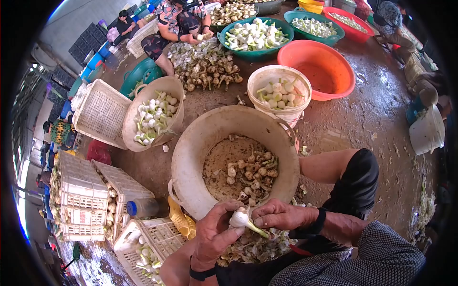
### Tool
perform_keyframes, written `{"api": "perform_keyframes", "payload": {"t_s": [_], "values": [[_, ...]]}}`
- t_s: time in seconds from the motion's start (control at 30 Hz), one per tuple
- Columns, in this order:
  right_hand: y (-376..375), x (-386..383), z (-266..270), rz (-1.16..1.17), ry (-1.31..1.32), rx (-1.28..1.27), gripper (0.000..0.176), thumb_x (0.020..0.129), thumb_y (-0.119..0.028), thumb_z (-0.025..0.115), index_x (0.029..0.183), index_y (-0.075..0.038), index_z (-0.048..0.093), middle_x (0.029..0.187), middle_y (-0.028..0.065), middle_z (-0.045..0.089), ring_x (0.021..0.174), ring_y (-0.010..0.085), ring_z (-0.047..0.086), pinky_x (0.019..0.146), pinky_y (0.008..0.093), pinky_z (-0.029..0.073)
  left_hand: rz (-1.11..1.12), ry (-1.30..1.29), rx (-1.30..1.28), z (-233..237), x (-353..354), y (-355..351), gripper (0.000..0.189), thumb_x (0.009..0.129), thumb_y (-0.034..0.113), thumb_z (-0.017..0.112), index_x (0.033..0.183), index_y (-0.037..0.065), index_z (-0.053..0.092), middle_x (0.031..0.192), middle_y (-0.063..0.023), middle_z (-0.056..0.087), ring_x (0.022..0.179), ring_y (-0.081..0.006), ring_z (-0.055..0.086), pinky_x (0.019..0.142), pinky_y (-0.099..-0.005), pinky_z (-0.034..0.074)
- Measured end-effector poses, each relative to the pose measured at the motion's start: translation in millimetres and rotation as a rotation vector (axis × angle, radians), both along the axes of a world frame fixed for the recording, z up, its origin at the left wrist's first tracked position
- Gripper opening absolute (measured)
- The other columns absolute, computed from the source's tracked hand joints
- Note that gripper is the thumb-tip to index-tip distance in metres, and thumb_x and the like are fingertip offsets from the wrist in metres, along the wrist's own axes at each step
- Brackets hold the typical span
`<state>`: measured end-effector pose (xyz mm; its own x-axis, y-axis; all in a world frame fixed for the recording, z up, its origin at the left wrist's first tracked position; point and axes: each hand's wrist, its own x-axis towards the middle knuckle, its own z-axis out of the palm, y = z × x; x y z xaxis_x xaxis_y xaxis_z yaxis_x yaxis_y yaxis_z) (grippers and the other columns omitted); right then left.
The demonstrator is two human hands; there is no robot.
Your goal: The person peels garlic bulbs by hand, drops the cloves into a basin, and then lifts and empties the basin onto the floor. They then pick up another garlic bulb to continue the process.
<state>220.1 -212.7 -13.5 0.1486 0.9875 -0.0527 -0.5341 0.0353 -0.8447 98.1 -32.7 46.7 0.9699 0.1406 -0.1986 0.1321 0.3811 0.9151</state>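
Note:
Both my hands hold one white garlic bulb (240, 219) with a green stalk, low in the view. My left hand (215, 234) grips it from below and the left, thumb on the bulb. My right hand (281, 214) pinches it from the right. Peelings (253, 248) lie heaped under my hands on my lap. Just beyond stands a large tilted cream tub (191, 157) with several unpeeled, dirty bulbs (250, 174) at its bottom.
Two cream buckets (281, 76) (143, 138) hold peeled bulbs. An orange basin (334, 62), teal basins (257, 52) and a red basin (353, 28) stand further back. White crates (95, 114) are at the left. A seated person (176, 24) works beside a pile of garlic (205, 66).

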Motion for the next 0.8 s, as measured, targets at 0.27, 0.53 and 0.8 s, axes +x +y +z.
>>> {"api": "perform_keyframes", "payload": {"t_s": [0.27, 0.53, 0.8], "values": [[-3, 7, 10, 0.0, -0.222, -0.066, 0.03, 0.1, -0.031, 0.053, 0.091, -0.004, 0.062, 0.068, -0.0036, 0.054, 0.06, 0.0041, 0.054, 0.055, 0.0211, 0.047, -0.019, -0.112, 0.171, -8, 1, 0, 0.044, 0.078, -0.006, 0.066, 0.12, -0.003, 0.054, 0.126, -0.0146, 0.052, 0.115, -0.0224, 0.054, 0.099, -0.0362, 0.044], [-4, 6, 12, 0.014, -0.031, -0.019, 0.032, 0.1, -0.032, 0.052, 0.088, -0.003, 0.06, 0.069, -0.0035, 0.054, 0.06, 0.0042, 0.054, 0.053, 0.0208, 0.048, -0.007, 0.008, -0.005, -2, -1, -1, 0.044, 0.08, -0.004, 0.066, 0.122, -0.003, 0.053, 0.123, -0.0141, 0.056, 0.112, -0.0216, 0.057, 0.098, -0.035, 0.046], [-4, 8, 11, -0.047, -0.065, 0.017, 0.03, 0.1, -0.028, 0.052, 0.081, -0.004, 0.056, 0.063, -0.0039, 0.048, 0.056, 0.0046, 0.05, 0.053, 0.0221, 0.046, 0.002, 0.051, -0.102, 2, 1, -5, 0.045, 0.088, 0.006, 0.062, 0.13, -0.004, 0.046, 0.122, -0.0167, 0.057, 0.112, -0.025, 0.058, 0.097, -0.0383, 0.048]]}}
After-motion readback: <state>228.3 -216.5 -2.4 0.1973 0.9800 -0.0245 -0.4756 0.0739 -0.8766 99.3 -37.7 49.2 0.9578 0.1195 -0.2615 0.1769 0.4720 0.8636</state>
